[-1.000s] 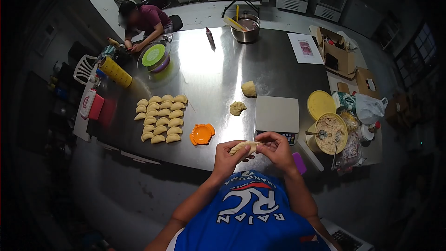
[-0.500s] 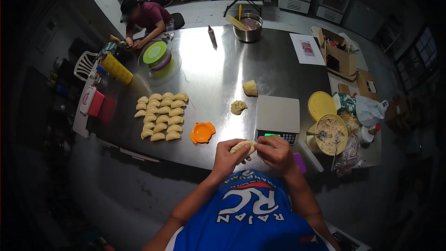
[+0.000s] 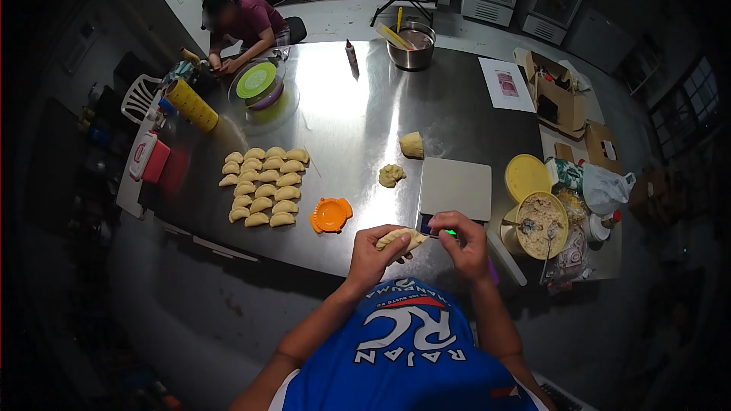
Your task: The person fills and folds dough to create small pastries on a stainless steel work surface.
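Note:
My left hand point(image 3: 375, 253) is closed around a half-moon dough turnover point(image 3: 401, 241) with a crimped edge, just above the table's near edge. Beside the turnover's right tip is my right hand point(image 3: 463, 247), its thumb and forefinger apart and no held thing visible between them. Behind that hand sits a digital scale point(image 3: 457, 189), its lit display partly covered by the fingers. An orange dough press point(image 3: 331, 215) lies left of my hands. Several shaped turnovers point(image 3: 263, 189) lie in rows farther left. A small dough lump point(image 3: 392, 176) and a larger dough piece point(image 3: 411, 144) rest beyond.
At right stands a tub of filling point(image 3: 543, 221) with spoons, near its yellow lid point(image 3: 528, 175). A metal pot point(image 3: 411, 47), a dark bottle point(image 3: 351, 53) and a printed sheet point(image 3: 506, 84) are toward the back. Another person point(image 3: 247, 27) sits at the far left corner.
My right hand has drawn back slightly from the turnover's right tip, and its thumb and forefinger have parted. My left hand keeps the turnover in nearly the same place.

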